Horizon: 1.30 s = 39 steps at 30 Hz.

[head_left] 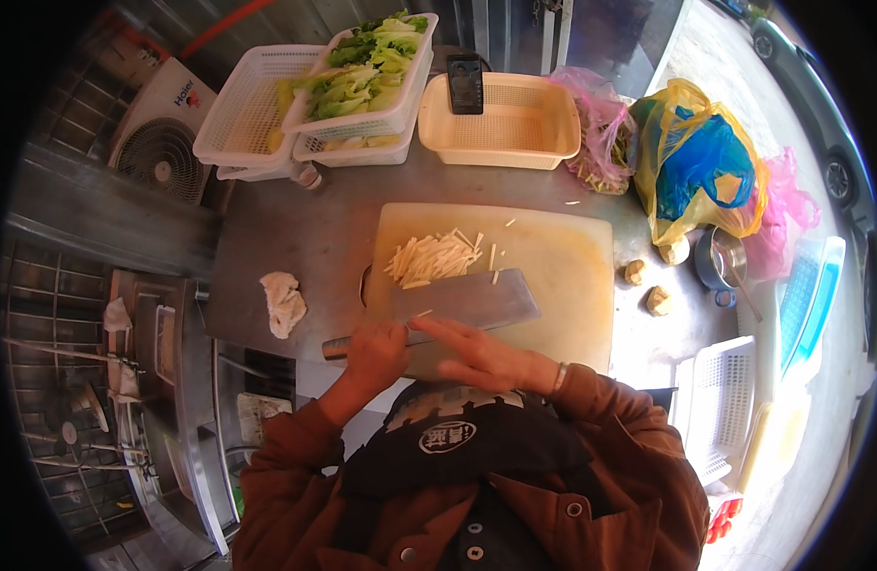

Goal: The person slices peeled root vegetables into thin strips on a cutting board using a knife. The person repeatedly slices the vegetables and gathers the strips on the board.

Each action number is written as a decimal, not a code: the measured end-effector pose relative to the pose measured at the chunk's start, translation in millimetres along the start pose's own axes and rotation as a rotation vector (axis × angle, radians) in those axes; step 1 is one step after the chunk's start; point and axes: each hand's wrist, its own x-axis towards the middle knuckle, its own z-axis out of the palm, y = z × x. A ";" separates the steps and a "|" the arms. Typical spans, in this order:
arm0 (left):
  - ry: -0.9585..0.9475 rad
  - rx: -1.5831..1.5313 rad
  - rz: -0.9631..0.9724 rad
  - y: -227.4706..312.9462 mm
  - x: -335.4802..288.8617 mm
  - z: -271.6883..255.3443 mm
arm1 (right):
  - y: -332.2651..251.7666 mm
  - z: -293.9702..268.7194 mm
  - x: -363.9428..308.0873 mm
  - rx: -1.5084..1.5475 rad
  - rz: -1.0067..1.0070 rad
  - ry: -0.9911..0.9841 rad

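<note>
A cleaver (pixel 486 298) with a broad metal blade is over the near part of a pale cutting board (pixel 552 247). My left hand (pixel 376 350) is closed round its handle (pixel 335 350), whose end sticks out to the left. My right hand (pixel 481 354) has its fingers stretched out, their tips at the blade near the left hand. A thin pale strip lies by those fingertips. Beyond the blade, a heap of pale cut vegetable strips (pixel 433 257) rests on the board, with a few loose strips to its right.
A crumpled cloth (pixel 283 305) lies left of the board. White baskets (pixel 253 105), one with leafy greens (pixel 376 67), and a cream basket (pixel 500 124) holding a phone (pixel 465 84) stand behind. Rightward are peeled pale pieces (pixel 658 301), a small pot (pixel 716 262) and plastic bags (pixel 700 162).
</note>
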 end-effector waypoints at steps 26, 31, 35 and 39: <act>0.236 0.017 -0.387 -23.1 -104.3 -87.2 | 178.8 -14.9 1.6 -0.831 0.568 0.784; 0.252 0.062 -0.432 -20.7 -105.1 -81.2 | 163.1 -8.8 -1.6 -0.254 0.313 0.742; 0.269 0.048 -0.519 -21.5 -110.9 -78.6 | 163.7 -17.9 -14.2 -0.266 0.377 0.951; 0.276 0.009 -0.607 -20.5 -112.5 -67.1 | 165.7 -7.2 -31.7 -0.110 0.513 0.829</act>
